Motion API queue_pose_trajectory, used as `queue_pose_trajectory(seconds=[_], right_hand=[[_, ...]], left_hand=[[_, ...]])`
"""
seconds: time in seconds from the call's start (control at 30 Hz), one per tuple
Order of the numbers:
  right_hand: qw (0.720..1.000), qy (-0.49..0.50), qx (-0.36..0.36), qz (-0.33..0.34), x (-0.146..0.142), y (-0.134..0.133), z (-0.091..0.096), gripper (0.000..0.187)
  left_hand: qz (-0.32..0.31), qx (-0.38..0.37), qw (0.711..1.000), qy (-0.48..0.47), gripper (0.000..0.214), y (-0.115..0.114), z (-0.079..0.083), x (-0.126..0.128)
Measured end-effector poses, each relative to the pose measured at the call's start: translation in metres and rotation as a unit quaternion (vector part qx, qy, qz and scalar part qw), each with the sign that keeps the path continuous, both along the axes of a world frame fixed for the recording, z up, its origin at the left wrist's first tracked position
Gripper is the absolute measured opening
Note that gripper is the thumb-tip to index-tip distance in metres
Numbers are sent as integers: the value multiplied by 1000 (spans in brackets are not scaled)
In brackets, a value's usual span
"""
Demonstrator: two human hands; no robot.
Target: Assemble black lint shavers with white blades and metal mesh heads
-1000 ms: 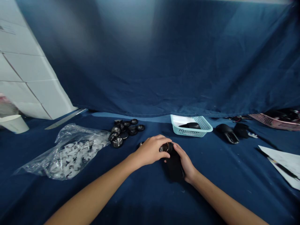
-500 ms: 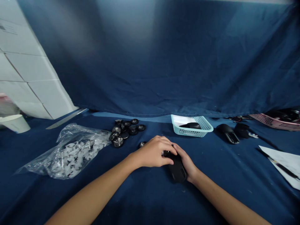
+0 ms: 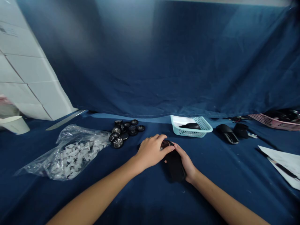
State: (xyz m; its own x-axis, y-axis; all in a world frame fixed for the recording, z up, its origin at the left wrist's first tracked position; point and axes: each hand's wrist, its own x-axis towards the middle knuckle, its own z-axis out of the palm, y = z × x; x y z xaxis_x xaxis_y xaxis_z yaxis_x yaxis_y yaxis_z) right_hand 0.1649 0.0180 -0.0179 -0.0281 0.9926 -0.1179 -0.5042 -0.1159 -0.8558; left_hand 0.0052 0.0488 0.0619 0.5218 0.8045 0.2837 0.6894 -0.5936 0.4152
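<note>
My right hand point(image 3: 187, 163) is wrapped round the far side of a long black casing point(image 3: 175, 168) with rounded corners. Over the casing's far end, my left hand point(image 3: 153, 150) curls its thumb and fingers about a round shiny black disc point(image 3: 166, 144). The disc touches or sits very close to the casing; its underside is hidden by my fingers. Left of the hands lies a loose group of similar round black discs point(image 3: 117, 142), some with silvery faces.
A clear plastic bag point(image 3: 77, 157) of small white-grey pieces lies at left. Beyond my hands stands a light blue basket point(image 3: 192, 132) with a black part inside. Black casings point(image 3: 227, 133), white paper point(image 3: 281, 161) and a pink basket point(image 3: 276, 122) are at right; a paper cup point(image 3: 16, 125) is far left.
My left hand has shifted slightly left and its fingers have lifted and loosened round the disc, which shows more. The casing has tilted a little in my right hand.
</note>
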Motion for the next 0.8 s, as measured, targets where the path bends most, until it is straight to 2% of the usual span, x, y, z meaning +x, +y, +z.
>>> queue_pose_trajectory(seconds=[0.1,0.2,0.33,0.5,0.8], right_hand=[[1000,-8,10,0,-1,-2,2,38],[1000,-10,12,3,-1,-2,3,36],[1000,-6,10,4,0,0,-1,36],[1000,9,-17,16,3,2,-4,36],[992,2,-80,98,10,3,7,33]], left_hand=[[43,-31,997,55,52,3,-5,0],[40,-38,996,67,54,5,-7,-1],[-10,-37,997,62,47,5,-4,-3],[-76,-36,995,45,54,4,-1,-8],[-165,-16,986,28,54,7,4,-14]])
